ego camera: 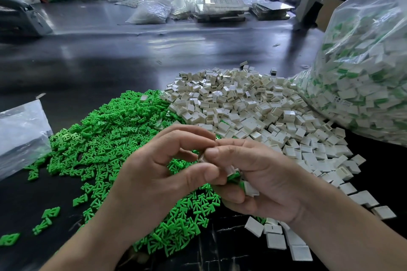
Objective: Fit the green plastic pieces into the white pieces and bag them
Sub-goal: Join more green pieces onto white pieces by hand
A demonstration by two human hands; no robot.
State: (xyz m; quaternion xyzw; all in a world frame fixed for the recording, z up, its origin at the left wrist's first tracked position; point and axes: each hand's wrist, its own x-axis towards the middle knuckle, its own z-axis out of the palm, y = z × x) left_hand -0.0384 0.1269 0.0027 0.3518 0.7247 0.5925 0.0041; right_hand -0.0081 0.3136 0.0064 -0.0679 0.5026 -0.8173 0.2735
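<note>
Green plastic pieces [105, 138] lie in a heap on the dark table [110, 61], touching a heap of white pieces [242, 103]. Above them the left hand [158, 174] and right hand [264, 174] pinch one small piece [201, 158] together. The right hand also curls round some joined pieces [250, 189]. A clear bag [363, 72] beside holds more.
</note>
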